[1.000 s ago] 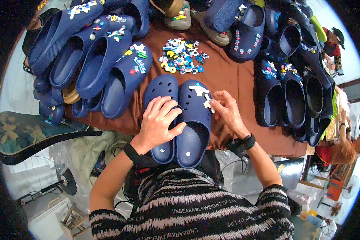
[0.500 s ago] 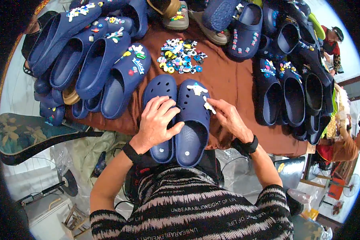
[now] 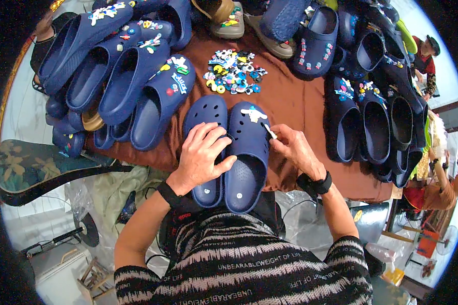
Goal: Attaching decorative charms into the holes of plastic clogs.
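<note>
Two navy blue clogs lie side by side in front of me, toes pointing away. My left hand point(image 3: 201, 155) lies over the left clog point(image 3: 206, 109), its fingers bent across the upper and its thumb toward the right clog point(image 3: 247, 137). A white cartoon charm point(image 3: 253, 113) sits near the right clog's toe. Between thumb and fingertips of my right hand point(image 3: 297, 152) is a small white charm point(image 3: 271, 132), seen nearly edge-on against the right side of that clog. A loose pile of colourful charms point(image 3: 231, 71) lies beyond the toes.
Brown cloth point(image 3: 295, 107) covers the table. Navy clogs with charms point(image 3: 158, 112) are heaped at the left, and more navy clogs point(image 3: 346, 122) at the right. Khaki clogs point(image 3: 229, 25) stand at the back. Other people point(image 3: 435, 185) are at the far right.
My right hand has turned the small white charm from face-up to nearly edge-on at the clog's side. The left hand keeps its place on the left clog.
</note>
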A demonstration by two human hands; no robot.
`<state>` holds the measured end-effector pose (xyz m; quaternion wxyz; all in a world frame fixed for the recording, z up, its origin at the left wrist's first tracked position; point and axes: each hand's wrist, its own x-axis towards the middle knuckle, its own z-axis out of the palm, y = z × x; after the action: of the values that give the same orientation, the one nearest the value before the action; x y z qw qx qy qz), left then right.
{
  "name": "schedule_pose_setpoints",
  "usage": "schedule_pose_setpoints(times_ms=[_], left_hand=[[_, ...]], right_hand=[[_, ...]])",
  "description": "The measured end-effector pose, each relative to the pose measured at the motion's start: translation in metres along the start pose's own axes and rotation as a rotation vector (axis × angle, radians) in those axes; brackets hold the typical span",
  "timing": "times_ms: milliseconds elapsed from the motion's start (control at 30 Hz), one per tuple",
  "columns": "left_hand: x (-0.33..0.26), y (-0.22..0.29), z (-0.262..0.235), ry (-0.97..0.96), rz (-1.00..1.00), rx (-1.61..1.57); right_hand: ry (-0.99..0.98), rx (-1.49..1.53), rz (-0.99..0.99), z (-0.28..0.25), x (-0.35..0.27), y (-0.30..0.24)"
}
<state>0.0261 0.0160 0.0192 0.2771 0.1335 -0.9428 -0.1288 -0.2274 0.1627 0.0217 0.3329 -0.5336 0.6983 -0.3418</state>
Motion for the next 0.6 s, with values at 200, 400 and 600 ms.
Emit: schedule_pose_setpoints(times_ms=[200,400,600], left_hand=[[-0.001,-0.001,0.001,-0.001,-0.004,0.005],[0.0,-0.001,-0.001,-0.007,-0.003,0.009],[0.001,-0.001,-0.001,0.001,-0.004,-0.01]], right_hand=[[0.083,0.315,0.185,0.004,-0.001,0.012],[0.233,0.355,0.174,0.011,-0.001,0.025],[0.312,0.473,0.117,0.025,-0.006,0.028]])
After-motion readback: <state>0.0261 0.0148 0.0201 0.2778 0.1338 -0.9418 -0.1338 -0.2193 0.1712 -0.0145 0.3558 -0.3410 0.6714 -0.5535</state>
